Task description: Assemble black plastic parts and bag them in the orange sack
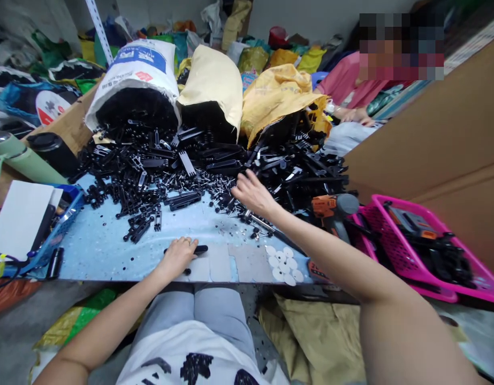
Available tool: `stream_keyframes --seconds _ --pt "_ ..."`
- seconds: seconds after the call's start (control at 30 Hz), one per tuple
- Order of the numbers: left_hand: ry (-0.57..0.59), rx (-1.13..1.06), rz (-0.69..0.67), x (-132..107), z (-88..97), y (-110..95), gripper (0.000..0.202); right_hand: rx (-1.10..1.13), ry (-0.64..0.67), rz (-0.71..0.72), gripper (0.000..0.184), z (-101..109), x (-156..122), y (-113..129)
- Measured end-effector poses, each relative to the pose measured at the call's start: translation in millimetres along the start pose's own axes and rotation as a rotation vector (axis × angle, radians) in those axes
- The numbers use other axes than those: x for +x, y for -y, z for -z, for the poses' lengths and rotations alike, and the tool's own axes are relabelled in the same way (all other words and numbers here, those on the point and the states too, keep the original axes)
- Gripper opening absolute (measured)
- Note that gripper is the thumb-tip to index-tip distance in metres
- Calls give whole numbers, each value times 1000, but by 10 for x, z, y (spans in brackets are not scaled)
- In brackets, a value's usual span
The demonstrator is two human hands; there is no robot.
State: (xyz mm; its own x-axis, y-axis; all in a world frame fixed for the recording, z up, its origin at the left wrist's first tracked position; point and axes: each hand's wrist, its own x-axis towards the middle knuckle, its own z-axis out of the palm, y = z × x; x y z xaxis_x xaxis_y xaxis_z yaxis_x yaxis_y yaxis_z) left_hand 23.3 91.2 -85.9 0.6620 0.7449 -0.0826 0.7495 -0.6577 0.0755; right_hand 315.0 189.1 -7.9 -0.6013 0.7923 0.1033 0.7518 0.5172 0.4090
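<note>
My left hand (pixel 179 258) rests at the table's front edge, its fingers closed on a long black plastic piece (pixel 201 249) whose end sticks out to the right. A small round black part (pixel 187 271) lies just below that hand. Farther forward, my right hand (pixel 255 197) reaches over the edge of a heap of small screws (pixel 220 187), fingers stretched out and somewhat apart. Nothing shows clearly between them. Black plastic parts (pixel 150 160) are piled behind and around the screws. White discs (pixel 285 264) lie by the front edge, right of some grey flat pieces (pixel 247 263).
Three sacks, white (pixel 138 75), cream (pixel 212 85) and yellow (pixel 282 96), open onto the pile. An orange power drill (pixel 325 208) and a pink basket (pixel 427 251) stand right. A blue basket (pixel 66 224) and green bottle (pixel 28 160) are left. Another person (pixel 351 85) sits beyond.
</note>
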Motion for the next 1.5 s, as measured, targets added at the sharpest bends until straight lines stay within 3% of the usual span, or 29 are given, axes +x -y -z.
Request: stream_keyframes --seconds 0.07,0.13,0.23,0.33,0.53,0.67,0.83,0.97,1.23,1.4,1.5 --pt "-4 -52 -17 -8 -39 5 32 106 124 198 24 140 -237 440" --pt "-11 -109 -42 -8 -47 11 29 222 239 294 27 181 -476 844" --pt "-2 -203 -78 -8 -17 36 32 374 329 216 45 130 -750 1272" --pt "44 -256 -110 4 30 56 34 494 308 132 43 52 -862 1471" --pt "119 -276 -127 78 86 11 36 581 342 59 38 4 -853 1536" --pt "108 -306 -106 93 109 -30 38 578 386 16 40 35 -822 1532" --pt "39 -312 -84 53 116 -35 69 511 361 -80 43 163 -766 1571" --pt "-21 -337 -32 5 73 8 59 431 291 -76 43 307 -741 1628" --pt "-123 -404 -154 -62 -19 88 44 384 284 46 35 457 -630 1532" --pt "-65 -376 -107 -30 -23 51 49 412 278 69 38 331 -634 1473" --pt "-6 -369 -201 216 7 18 54 458 303 11 41 150 -712 1407"
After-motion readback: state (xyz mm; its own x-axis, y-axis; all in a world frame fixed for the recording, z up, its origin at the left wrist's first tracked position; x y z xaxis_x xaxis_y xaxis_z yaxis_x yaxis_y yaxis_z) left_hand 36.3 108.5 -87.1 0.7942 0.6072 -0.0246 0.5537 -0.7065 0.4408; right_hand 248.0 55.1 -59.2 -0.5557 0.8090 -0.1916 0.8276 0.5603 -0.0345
